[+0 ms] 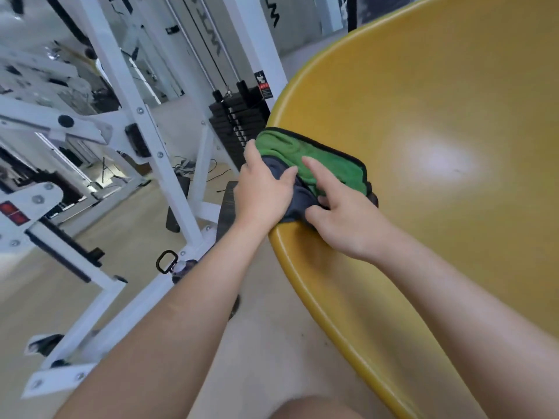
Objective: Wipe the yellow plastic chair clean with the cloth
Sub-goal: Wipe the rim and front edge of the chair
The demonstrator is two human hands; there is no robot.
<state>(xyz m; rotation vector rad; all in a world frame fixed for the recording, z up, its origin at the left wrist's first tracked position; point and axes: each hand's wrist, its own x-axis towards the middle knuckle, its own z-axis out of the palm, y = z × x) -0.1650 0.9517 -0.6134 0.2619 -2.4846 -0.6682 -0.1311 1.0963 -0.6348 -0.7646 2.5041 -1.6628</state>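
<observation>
**Cloth gathered at the chair's rim**

The yellow chair [438,207] fills the frame from twelve to five o'clock, its rounded rim curving down toward six; the cloth [314,164], green on one face and dark grey on the other, is draped over that rim at about nine o'clock of the seat, partly on the seat and partly hanging off the edge. The left hand [263,192] is laid over the grey part at the edge, thumb and fingers curled onto the fabric; the right hand [348,219] pinches a grey fold, its forefinger stretched out flat on the green face.

The cloth is judged bunched rather than spread; if a stroke were begun like this, only a narrow strip would be wiped and smears left behind. As much of it overhangs the rim, it could be dragged off and dropped if the grip were loosened. Dull patches are visible on the rim near six o'clock; these could be missed. A white gym machine [127,122] stands at nine to eleven o'clock, well apart.
</observation>
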